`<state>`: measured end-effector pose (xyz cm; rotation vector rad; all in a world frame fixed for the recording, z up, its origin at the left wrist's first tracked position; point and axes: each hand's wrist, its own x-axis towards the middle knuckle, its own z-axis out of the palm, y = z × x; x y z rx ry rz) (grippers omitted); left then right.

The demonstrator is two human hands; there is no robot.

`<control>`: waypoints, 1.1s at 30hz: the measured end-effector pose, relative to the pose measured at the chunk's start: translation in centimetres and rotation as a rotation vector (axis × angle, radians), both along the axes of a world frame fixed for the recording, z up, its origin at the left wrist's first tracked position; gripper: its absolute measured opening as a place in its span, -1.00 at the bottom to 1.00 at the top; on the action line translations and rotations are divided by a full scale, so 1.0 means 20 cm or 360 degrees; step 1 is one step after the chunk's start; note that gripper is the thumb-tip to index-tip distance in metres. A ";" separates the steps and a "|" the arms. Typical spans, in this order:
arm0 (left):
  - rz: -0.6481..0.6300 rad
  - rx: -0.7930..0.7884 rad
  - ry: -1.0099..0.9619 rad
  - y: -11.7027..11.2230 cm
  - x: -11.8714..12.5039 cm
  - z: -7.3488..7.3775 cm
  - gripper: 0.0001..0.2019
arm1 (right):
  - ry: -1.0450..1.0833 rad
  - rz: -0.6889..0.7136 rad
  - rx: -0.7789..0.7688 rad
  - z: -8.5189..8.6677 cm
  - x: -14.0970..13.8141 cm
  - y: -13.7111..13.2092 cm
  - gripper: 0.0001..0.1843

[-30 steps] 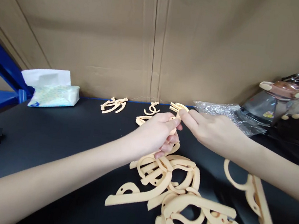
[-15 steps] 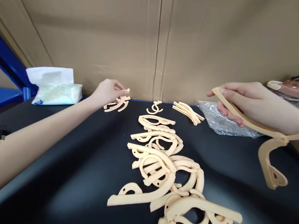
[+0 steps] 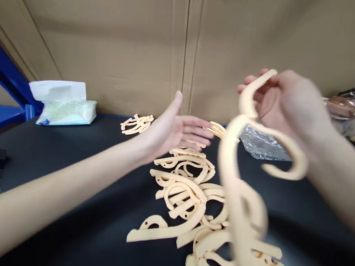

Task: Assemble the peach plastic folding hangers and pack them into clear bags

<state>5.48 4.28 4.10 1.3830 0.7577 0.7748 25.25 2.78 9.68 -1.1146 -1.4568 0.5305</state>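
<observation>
My right hand (image 3: 292, 100), raised at the right, grips a beige plastic folding hanger (image 3: 231, 154) by its upper end. The hanger dangles, somewhat blurred, with its hook curling out to the right and its lower arm in front of the pile. With fingers stretched out toward the right and thumb up, my left hand (image 3: 177, 131) is empty above the far end of the row. Below both hands, several more folding hangers (image 3: 166, 235) lie overlapping on the black tabletop (image 3: 92, 222). My left hand partly hides the far ones.
Small beige curved pieces (image 3: 137, 124) lie in a heap at the back. Thin beige strips (image 3: 217, 130) and a crumpled clear plastic bag (image 3: 263, 144) sit back right. A tissue pack (image 3: 68, 111) stands back left. Behind rises a cardboard wall (image 3: 119, 32).
My left hand has left the small pieces at the back, moved right and opened. My right hand has turned and shifted left, bringing the hanger upright over the pile.
</observation>
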 end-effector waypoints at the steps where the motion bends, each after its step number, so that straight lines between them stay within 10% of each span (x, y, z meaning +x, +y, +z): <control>1: -0.0091 -0.0201 -0.0142 -0.05 0.03 0.01 -0.23 | 0.0273 0.0071 -0.0104 -0.05 -0.02 0.02 -0.70; 6: 0.0006 -0.0430 -0.0238 -0.16 0.01 0.02 -0.72 | 0.0472 0.0129 -0.0095 -0.25 -0.03 0.06 -0.90; 11: 0.0083 -0.0271 0.0015 -0.15 -0.06 0.01 -0.79 | -0.1113 -0.0031 0.0734 -0.28 0.01 0.01 -0.68; 16: -0.0188 -0.0230 0.0276 -0.14 -0.09 0.02 -0.73 | -0.2168 0.0267 0.1264 -0.25 -0.02 -0.04 -0.65; 25: -0.0368 -0.0265 0.0548 -0.13 -0.11 0.08 -0.75 | -0.2569 0.0384 0.1160 -0.27 -0.07 -0.12 -0.62; 33: -0.0316 -0.0147 0.0735 -0.15 -0.19 0.10 -0.68 | -0.1769 -0.0096 0.0073 -0.24 0.16 0.22 -0.64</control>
